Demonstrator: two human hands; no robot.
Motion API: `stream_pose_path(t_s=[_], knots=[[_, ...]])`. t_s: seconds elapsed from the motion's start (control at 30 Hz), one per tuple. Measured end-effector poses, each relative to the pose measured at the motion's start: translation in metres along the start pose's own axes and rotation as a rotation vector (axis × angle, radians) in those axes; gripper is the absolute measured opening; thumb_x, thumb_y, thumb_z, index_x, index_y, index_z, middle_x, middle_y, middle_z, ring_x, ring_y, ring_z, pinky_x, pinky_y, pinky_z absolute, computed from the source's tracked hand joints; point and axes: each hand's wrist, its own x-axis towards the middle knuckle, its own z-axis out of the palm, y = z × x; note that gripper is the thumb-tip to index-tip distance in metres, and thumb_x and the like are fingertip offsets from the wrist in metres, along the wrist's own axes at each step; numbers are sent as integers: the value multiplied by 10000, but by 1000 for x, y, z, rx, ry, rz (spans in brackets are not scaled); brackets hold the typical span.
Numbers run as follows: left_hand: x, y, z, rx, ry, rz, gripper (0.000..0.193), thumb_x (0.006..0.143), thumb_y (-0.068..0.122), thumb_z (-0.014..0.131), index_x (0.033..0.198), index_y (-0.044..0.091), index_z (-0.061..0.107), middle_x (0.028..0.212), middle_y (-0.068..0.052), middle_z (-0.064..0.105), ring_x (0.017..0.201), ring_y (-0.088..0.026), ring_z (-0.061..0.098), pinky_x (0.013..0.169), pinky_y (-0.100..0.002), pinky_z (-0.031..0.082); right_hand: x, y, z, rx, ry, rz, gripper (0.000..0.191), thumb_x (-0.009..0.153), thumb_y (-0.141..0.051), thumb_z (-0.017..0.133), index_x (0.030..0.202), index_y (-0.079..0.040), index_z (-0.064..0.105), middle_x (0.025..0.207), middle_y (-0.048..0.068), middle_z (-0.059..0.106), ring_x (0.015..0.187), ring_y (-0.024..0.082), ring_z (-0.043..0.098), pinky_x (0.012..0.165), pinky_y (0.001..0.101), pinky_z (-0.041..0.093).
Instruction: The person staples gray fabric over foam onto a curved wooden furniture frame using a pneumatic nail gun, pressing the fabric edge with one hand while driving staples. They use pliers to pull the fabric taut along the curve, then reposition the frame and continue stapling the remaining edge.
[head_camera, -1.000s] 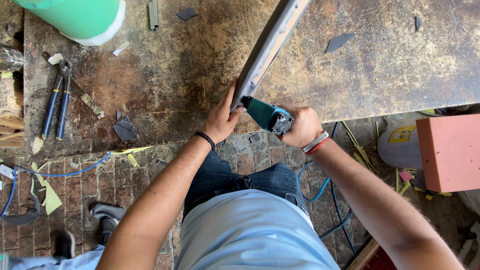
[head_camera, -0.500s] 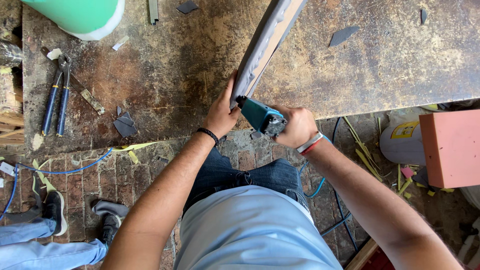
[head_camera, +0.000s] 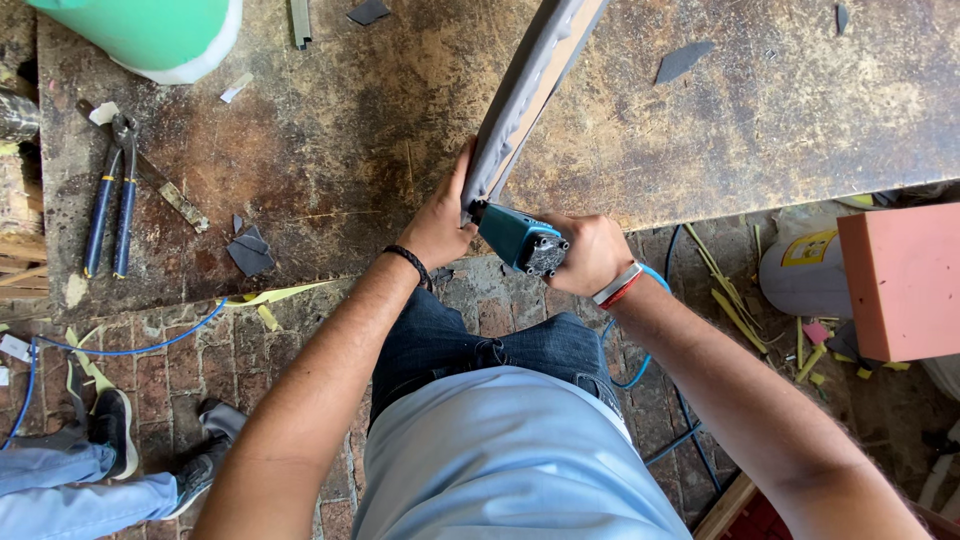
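My left hand (head_camera: 440, 222) is curled closed, wristband on; my right hand (head_camera: 590, 252) is fisted tight, both forearms reaching forward.

Single head view, looking steeply down, close over workbench (head_camera: 330, 180) edge and brick floor (head_camera: 150, 390).

We wear a light blue shirt (head_camera: 500, 460), dark jeans (head_camera: 450, 335), a black wristband (head_camera: 408, 262) at nine o'clock, and a white-and-red band (head_camera: 617, 286) at three.

Teal power tool (head_camera: 520, 238), grey fabric-covered strip (head_camera: 530, 90), blue-handled pliers (head_camera: 110, 200), green drum (head_camera: 150, 35), salmon-pink foam block (head_camera: 905, 285), stained brown workbench (head_camera: 330, 140)
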Motion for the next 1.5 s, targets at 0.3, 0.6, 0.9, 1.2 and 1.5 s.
stream_pose_path(t_s=[0.3, 0.6, 0.9, 1.2, 1.5], knots=[[3, -9, -2, 1, -47, -98, 1293, 822, -101, 726, 1558, 396, -213, 1686, -243, 208, 1415, -381, 479, 1069, -533, 516, 4, 1, -2, 13, 7, 68, 555, 666, -199, 744, 1218, -152, 713, 845, 184, 762, 703, 308, 757, 671, 413, 629], [-27, 8, 11, -465, 33, -165, 1148, 834, 91, 793, 1625, 58, -38, 1563, -252, 451, 1307, -328, 602, 981, -426, 606, 16, 114, -69, -185, 77, 555, 475, 880, -383, 765, 1289, -152, 691, 1060, 210, 748, 983, 406, 707, 851, 501, 567], [-53, 15, -5, -38, -66, -482, 1095, 794, 239, 860, 1594, 94, 126, 1179, -173, 682, 966, -250, 716, 836, -411, 587, 38, 185, -46, -333, 205, 573, 829, 771, -313, 837, 1534, -169, 548, 1128, 233, 658, 1083, 420, 628, 931, 497, 515], [-31, -87, -143, 41, 355, -551, 304, 898, 298, 741, 1179, 186, 770, 997, -57, 799, 917, -212, 765, 816, -370, 595, 98, 43, 12, -187, 513, 301, 326, 787, -171, 832, 1096, -146, 730, 1298, 146, 608, 1279, 372, 529, 1111, 499, 451], [-115, -182, -297, 737, 682, -695, 467, 818, 276, 777, 1253, 140, 671, 1226, -145, 677, 1133, -351, 643, 922, -486, 555, 191, -152, 108, 232, 87, 156, 229, 812, -224, 800, 1018, -128, 774, 1248, 160, 636, 1161, 359, 611, 961, 443, 524]])
